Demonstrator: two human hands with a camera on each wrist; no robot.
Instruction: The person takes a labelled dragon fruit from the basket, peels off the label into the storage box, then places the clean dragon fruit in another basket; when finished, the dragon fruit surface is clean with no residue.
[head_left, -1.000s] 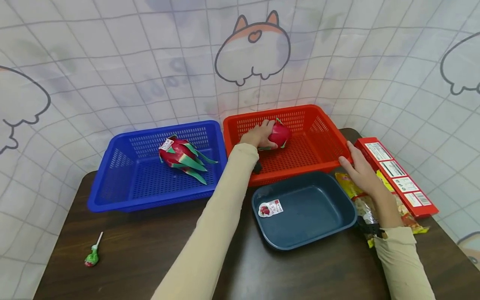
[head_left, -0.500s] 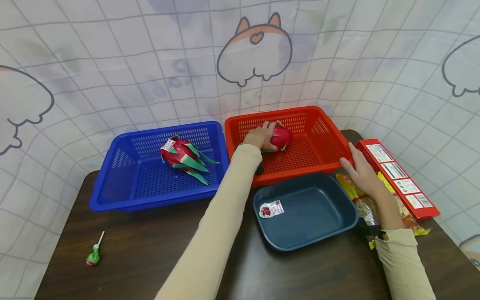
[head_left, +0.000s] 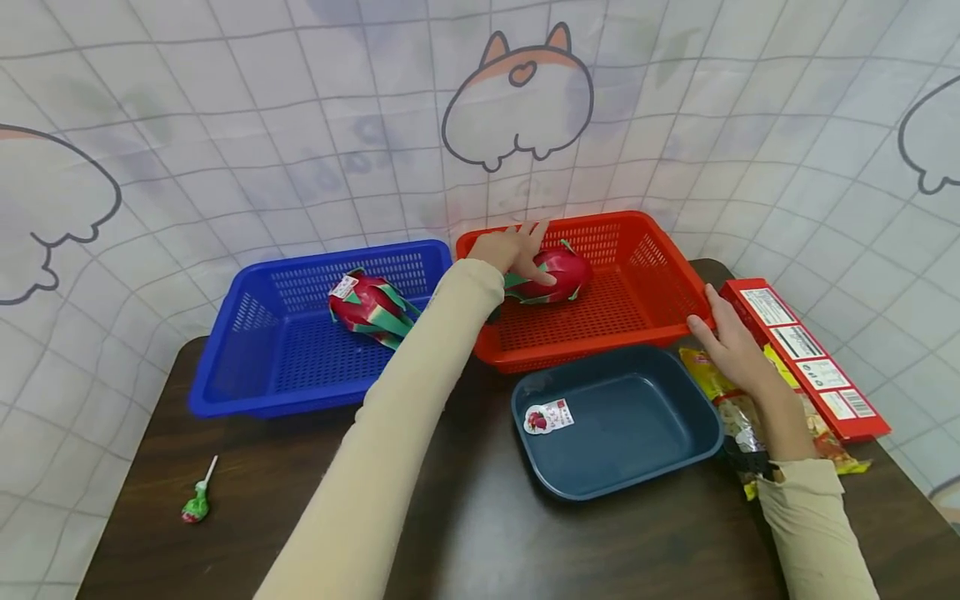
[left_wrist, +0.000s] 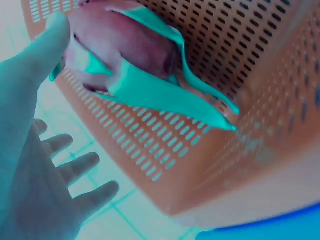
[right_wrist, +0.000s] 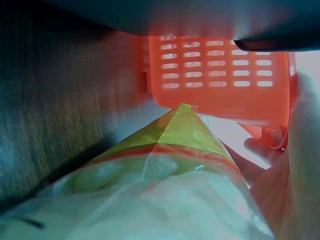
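Observation:
Inside the red basket (head_left: 630,325) lies a pink dragon fruit (head_left: 566,275) with green scales. My left hand (head_left: 506,252) is over its left end, fingers spread, holding nothing. In the left wrist view, the thumb (left_wrist: 52,42) is beside the dragon fruit (left_wrist: 125,45), while the other fingers stand apart from it. At the basket's front right corner, my right hand (head_left: 731,342) holds the rim between thumb and fingers. A second dragon fruit (head_left: 367,304), bearing a white label, lies in the blue basket (head_left: 300,367); the left sleeve hides its leaf tips.
In front of the red basket stands a dark blue tray (head_left: 637,425) holding a dragon fruit sticker (head_left: 549,416). Yellow snack bags (head_left: 701,367) and a long red box (head_left: 806,358) lie around my right forearm. A green lollipop (head_left: 197,504) lies at left. Behind hangs a checked cloth (head_left: 337,125).
My left hand has let go of the dragon fruit in the red basket, spreading its fingers and rising slightly up and left. The right hand stays at the basket's rim.

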